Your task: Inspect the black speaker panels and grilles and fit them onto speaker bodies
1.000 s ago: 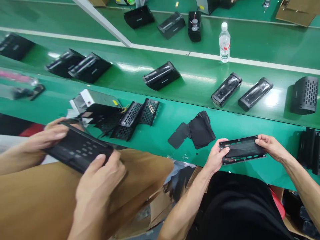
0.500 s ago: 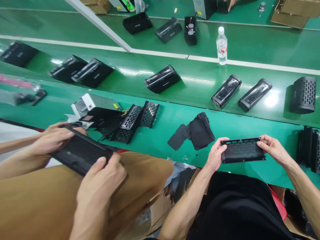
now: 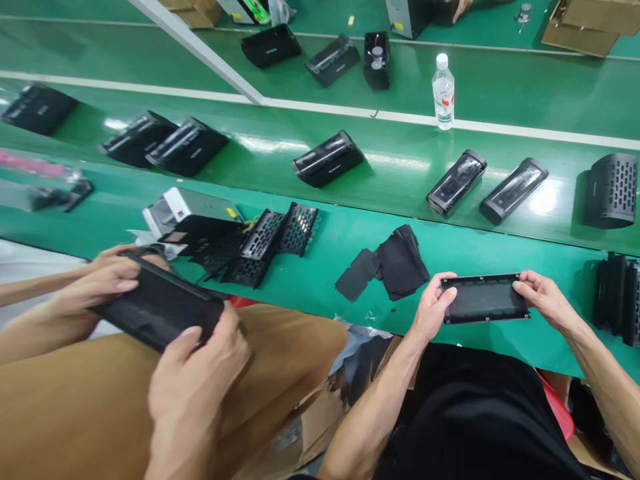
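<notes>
One black panel [image 3: 486, 299] between left grip [image 3: 431, 311] and right grip [image 3: 546, 300], both clamped on its short ends.

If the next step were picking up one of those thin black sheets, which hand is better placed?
Probably the left hand: it grips the end of the shallow black shell nearer the thin black sheets. The right hand holds the far end. The left would have to release first.

No readable lettering or labels
</notes>
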### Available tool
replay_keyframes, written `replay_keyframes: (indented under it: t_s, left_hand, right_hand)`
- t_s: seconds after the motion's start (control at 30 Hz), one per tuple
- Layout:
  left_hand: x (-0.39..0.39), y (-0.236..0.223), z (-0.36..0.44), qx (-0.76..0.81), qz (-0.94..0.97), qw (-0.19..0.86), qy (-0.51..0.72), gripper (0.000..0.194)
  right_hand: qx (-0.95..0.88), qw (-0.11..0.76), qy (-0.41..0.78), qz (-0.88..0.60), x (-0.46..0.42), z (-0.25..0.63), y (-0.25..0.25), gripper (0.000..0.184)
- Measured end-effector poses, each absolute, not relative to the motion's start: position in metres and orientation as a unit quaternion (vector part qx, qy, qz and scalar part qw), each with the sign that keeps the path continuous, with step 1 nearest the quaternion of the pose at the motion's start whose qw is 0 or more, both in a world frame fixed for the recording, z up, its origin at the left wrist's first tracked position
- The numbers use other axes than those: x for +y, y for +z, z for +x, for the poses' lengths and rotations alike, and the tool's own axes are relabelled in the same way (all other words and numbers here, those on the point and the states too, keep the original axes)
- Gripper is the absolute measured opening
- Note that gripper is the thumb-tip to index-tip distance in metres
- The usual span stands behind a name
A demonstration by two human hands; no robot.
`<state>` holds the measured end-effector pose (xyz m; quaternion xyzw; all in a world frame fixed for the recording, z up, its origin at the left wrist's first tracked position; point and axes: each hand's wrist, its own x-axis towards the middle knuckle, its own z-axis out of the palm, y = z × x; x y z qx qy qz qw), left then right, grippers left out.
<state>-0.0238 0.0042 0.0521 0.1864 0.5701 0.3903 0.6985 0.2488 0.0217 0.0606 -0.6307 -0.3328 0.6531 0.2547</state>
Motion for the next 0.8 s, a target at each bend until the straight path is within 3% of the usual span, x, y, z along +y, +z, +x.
replay_keyframes:
  t_s: [0.8]
  left_hand:
    - [0.0103, 0.0526, -0.0272, 0.552, 0.177, 0.722, 0.377, 0.038]
  right_hand:
    - [-0.315, 0.269, 0.649, -0.638, 0.0184, 0.239, 0.0517, 0.062]
